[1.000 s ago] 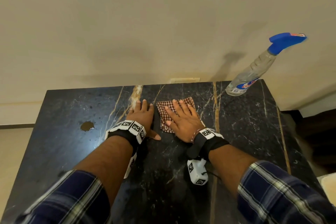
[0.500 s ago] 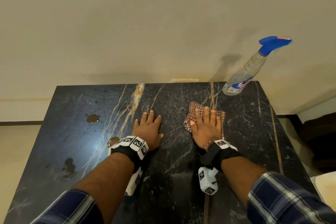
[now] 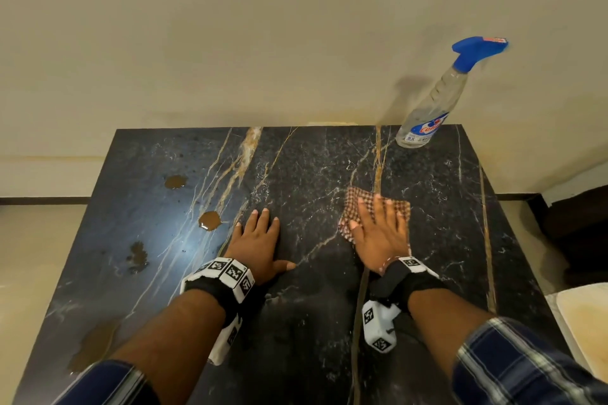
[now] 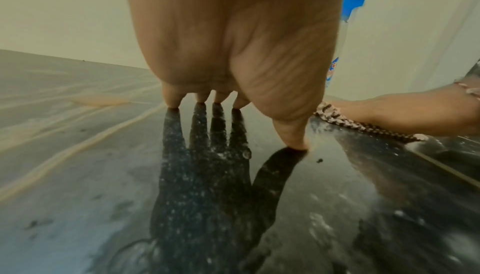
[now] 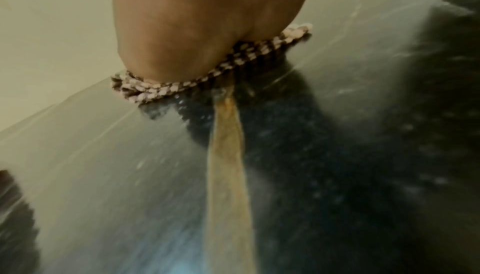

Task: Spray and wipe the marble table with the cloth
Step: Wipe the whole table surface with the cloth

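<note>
The black marble table (image 3: pixel 312 168) with gold veins fills the head view. My right hand (image 3: pixel 378 233) lies flat with straight fingers on a brown checked cloth (image 3: pixel 353 200), pressing it to the marble right of centre. The cloth (image 5: pixel 197 85) shows under my palm in the right wrist view and the cloth's edge (image 4: pixel 363 128) in the left wrist view. My left hand (image 3: pixel 260 243) rests flat on bare marble left of it, fingertips (image 4: pixel 174 102) down. A clear spray bottle (image 3: pixel 427 118) with a blue trigger stands at the far right corner.
Brown liquid spots (image 3: pixel 209 220) and another puddle (image 3: pixel 176 181) lie on the left half, with a smear (image 3: pixel 95 345) near the front left edge. A beige wall backs the table. A pale object (image 3: pixel 585 325) sits off the right edge.
My right hand has slid the cloth to the right and a little toward me. The left hand drew back toward me slightly; more of the left spills came into view.
</note>
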